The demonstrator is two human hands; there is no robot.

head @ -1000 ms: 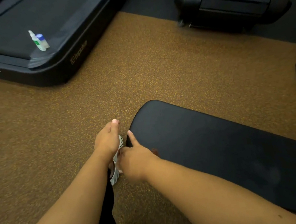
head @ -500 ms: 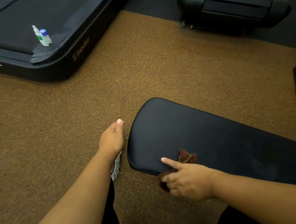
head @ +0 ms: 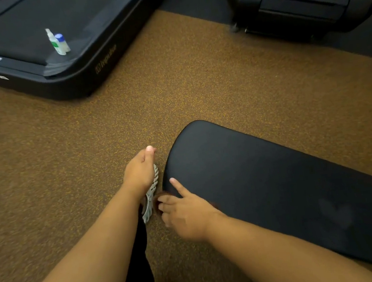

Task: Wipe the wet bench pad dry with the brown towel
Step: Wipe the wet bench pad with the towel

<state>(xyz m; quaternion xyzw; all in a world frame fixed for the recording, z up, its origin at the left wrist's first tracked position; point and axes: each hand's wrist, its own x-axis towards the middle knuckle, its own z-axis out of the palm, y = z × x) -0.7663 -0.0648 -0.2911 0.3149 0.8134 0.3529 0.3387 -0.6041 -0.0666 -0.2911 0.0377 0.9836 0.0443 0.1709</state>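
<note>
Right hand [head: 188,216] at the near left corner of the pad [head: 277,188], fingers curled round the brown towel [head: 158,203], forefinger out straight on the pad; only a scrap of towel shows past the knuckles. Left hand [head: 140,173] hangs relaxed just left of the pad, holding nothing, above a white shoe [head: 151,199]. Speckled floor [head: 68,164]. Treadmill [head: 69,68] at far left carries two bottles [head: 58,42]. Faint marks on the pad's right part.

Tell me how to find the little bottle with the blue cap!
Look at the big black treadmill at the top left. Near its front edge, two small bottles stand side by side on the belt. The bottle with the blue cap is the shorter one on the right; the spray bottle beside it is taller with a white top.
</note>
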